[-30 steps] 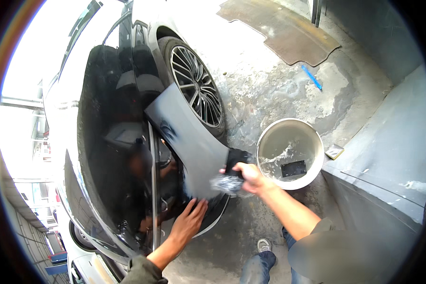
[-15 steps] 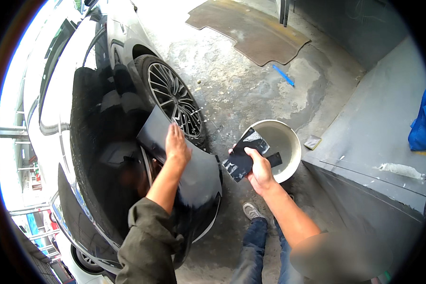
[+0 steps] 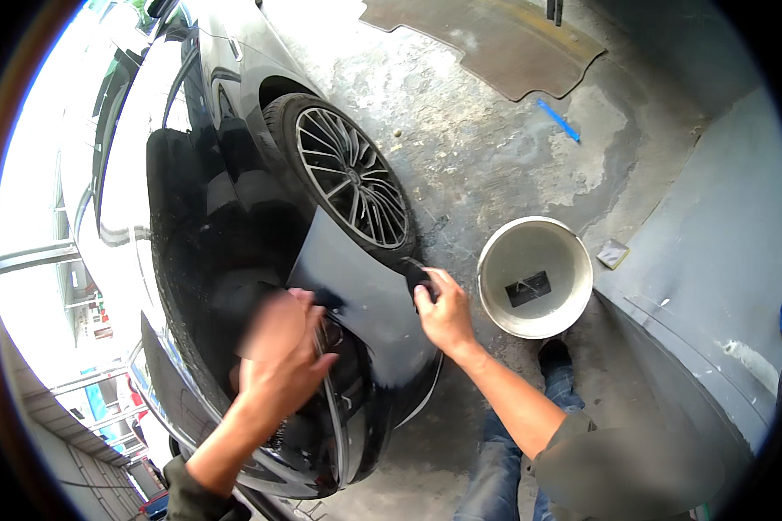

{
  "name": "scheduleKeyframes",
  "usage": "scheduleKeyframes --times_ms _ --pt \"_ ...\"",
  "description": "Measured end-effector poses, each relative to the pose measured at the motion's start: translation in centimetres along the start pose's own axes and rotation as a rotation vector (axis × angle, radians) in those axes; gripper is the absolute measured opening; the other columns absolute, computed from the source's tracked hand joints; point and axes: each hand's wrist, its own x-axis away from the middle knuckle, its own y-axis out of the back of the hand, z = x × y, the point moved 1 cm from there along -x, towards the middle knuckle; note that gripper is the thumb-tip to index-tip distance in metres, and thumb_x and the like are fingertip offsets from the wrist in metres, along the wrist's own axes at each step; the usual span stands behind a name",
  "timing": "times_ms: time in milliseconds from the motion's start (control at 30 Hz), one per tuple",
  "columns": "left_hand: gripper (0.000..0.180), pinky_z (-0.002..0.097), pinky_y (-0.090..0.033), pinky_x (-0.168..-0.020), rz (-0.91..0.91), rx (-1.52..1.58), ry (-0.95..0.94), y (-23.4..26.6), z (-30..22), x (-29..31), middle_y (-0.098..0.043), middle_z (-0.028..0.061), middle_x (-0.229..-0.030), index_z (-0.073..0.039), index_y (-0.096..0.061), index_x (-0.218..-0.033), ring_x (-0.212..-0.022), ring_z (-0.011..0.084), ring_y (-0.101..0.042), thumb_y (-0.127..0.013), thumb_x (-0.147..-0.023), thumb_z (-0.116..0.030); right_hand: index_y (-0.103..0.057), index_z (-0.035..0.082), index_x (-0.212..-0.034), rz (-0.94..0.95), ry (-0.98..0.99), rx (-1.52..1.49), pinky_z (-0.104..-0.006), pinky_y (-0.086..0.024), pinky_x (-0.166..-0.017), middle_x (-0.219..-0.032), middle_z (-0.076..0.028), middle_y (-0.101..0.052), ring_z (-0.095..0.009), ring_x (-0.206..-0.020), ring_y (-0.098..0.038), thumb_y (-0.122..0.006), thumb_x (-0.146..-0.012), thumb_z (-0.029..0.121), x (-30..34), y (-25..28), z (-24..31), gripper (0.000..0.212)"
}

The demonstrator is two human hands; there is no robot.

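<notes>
A dark car (image 3: 191, 208) stands at my left, its front corner near me. A matte grey patch (image 3: 378, 326) covers its bumper corner beside the front wheel (image 3: 354, 178). My right hand (image 3: 447, 314) pinches a black sheet of sandpaper (image 3: 417, 280) against the outer edge of that patch; most of the sheet shows edge-on. Over the headlight area hovers or rests my left hand (image 3: 282, 352), partly blurred, its thumb apart from the fingers and nothing visible in it. Contact with the car cannot be made out.
A white bucket (image 3: 484, 282) of water stands right of the bumper, with a black rectangular piece (image 3: 528, 289) inside. A small pad (image 3: 613, 253) lies by the grey bench-like surface (image 3: 704, 260). Farther off are a blue strip (image 3: 558, 120) and a brown mat (image 3: 521, 56) on the concrete.
My right hand has moved left with the sandpaper, from beside the bucket to the bumper edge. My left hand has gone from the grey patch down-left to the headlight. The view has shifted.
</notes>
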Motion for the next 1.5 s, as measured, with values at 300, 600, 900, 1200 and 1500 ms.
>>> scheduleKeyframes --times_ms 300,600,900,1200,1500 --pt "0.062 0.0552 -0.011 -0.127 -0.581 0.023 0.213 -2.4 14.6 7.5 -0.029 0.0205 -0.167 -0.008 -0.05 -0.151 -0.157 0.04 -0.019 -0.049 -0.098 -0.04 -0.062 0.012 -0.134 0.118 0.585 0.117 -0.0416 -0.058 -0.09 -0.125 -0.011 -0.068 -0.031 -0.111 -0.067 -0.067 -0.077 -0.004 -0.3 -7.4 6.0 0.06" --pt "0.064 0.058 -0.011 -0.126 -0.6 0.097 0.222 -2.7 14.8 7.1 -0.034 0.0225 -0.164 -0.007 -0.055 -0.147 -0.156 0.0436 -0.021 -0.054 -0.091 -0.037 -0.051 -0.004 -0.147 0.202 0.58 -0.073 -0.0481 -0.038 -0.119 -0.156 -0.019 -0.047 -0.036 -0.147 -0.042 -0.064 -0.096 0.009 2.5 -10.6 7.6 0.054" --pt "0.063 0.0582 -0.01 -0.126 -0.601 0.113 0.209 -3.0 14.9 7.0 -0.034 0.0248 -0.164 -0.006 -0.056 -0.146 -0.156 0.0448 -0.021 -0.054 -0.09 -0.036 -0.046 -0.001 -0.152 0.273 0.571 -0.075 -0.0475 -0.033 -0.122 -0.162 -0.017 -0.04 -0.033 -0.152 -0.035 -0.062 -0.097 0.009 4.2 -10.4 7.8 0.059" --pt "0.063 0.0587 -0.011 -0.126 -0.608 0.116 0.207 -3.0 15.1 7.0 -0.034 0.0247 -0.164 -0.006 -0.055 -0.146 -0.156 0.0451 -0.021 -0.055 -0.09 -0.034 -0.03 -0.003 -0.159 0.314 0.408 -0.06 -0.054 -0.02 -0.125 -0.168 -0.021 -0.025 -0.036 -0.157 -0.022 -0.034 -0.107 0.057 5.2 -11.3 9.5 0.08" --pt "0.062 0.0603 -0.012 -0.125 -0.606 0.099 0.205 -3.1 15.0 6.8 -0.034 0.0247 -0.163 -0.007 -0.055 -0.147 -0.156 0.0459 -0.021 -0.053 -0.092 -0.035 -0.022 -0.005 -0.16 0.325 0.386 -0.068 -0.0565 -0.018 -0.125 -0.168 -0.026 -0.018 -0.041 -0.157 -0.018 -0.037 -0.104 0.063 3.2 -11.4 9.5 0.09"
